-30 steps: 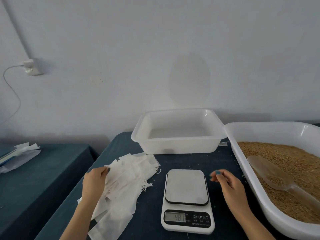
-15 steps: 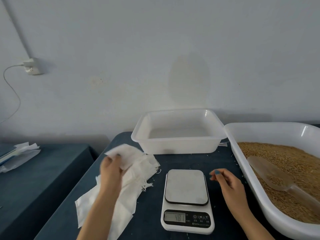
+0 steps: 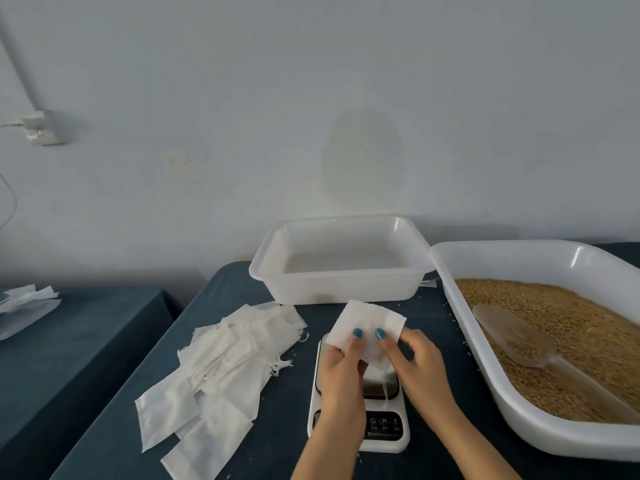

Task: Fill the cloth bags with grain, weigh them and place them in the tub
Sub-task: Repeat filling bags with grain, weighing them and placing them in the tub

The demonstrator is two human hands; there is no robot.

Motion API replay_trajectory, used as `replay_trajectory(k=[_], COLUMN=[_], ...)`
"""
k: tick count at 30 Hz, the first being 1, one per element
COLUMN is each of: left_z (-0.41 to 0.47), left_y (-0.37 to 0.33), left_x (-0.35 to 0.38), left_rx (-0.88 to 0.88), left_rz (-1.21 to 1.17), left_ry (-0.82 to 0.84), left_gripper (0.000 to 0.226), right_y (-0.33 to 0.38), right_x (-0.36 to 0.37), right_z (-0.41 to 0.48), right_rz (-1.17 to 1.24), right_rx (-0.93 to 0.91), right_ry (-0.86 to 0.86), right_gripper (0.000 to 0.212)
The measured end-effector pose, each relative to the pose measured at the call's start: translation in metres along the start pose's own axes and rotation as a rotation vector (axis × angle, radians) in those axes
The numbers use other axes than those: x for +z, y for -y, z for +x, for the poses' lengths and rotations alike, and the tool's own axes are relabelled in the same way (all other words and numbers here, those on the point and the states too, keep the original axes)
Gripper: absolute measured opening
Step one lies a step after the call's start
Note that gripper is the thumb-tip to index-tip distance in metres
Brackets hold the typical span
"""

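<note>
White cloth bag (image 3: 366, 322) over scale (image 3: 385, 432)

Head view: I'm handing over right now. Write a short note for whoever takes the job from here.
Hands: left hand and right hand both pinch one flat cloth bag above the scale.
Things: spare bags piled left of the scale; scoop lies in the grain in the big tub at right; small tub behind the scale holds no bags.
Done: one bag picked up, nothing filled.
Left: open it, scoop grain in, weigh, place in small tub, repeat.
</note>
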State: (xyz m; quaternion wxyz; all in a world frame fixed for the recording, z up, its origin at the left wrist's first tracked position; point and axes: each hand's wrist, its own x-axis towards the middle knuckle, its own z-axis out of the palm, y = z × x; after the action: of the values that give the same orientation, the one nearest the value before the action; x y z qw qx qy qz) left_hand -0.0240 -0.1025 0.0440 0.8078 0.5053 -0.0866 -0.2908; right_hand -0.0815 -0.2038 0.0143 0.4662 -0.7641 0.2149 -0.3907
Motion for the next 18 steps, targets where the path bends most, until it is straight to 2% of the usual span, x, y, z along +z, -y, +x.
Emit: replay_trajectory(k=[2, 6, 9, 16, 18], left_z=[0.002, 0.018, 0.029, 0.038, 0.034], left_y=[0.000, -0.011, -0.023, -0.021, -0.020], left_x=[-0.004, -0.022, -0.033, -0.038, -0.039], left_rx=[0.015, 0.156, 0.325, 0.457, 0.538], left_rz=[0.038, 0.318, 0.530, 0.602, 0.646], left_ry=[-0.001, -0.100, -0.110, -0.147, -0.090], left_gripper=[0.023, 0.023, 0.021, 0.024, 0.034], right_y=[-0.002, -0.008, -0.011, -0.002, 0.001], right_x=[0.000, -0.008, -0.016, -0.018, -0.018], right_z=[0.000, 0.002, 0.005, 0.011, 0.012], right_rz=[0.081, 0.186, 0.218, 0.138, 0.131], right_rx=[0.066, 0.096, 0.094, 0.149, 0.172], right_ry=[0.022, 0.073, 0.083, 0.048, 0.016], right_gripper=[0.030, 0.015, 0.020, 0.030, 0.040])
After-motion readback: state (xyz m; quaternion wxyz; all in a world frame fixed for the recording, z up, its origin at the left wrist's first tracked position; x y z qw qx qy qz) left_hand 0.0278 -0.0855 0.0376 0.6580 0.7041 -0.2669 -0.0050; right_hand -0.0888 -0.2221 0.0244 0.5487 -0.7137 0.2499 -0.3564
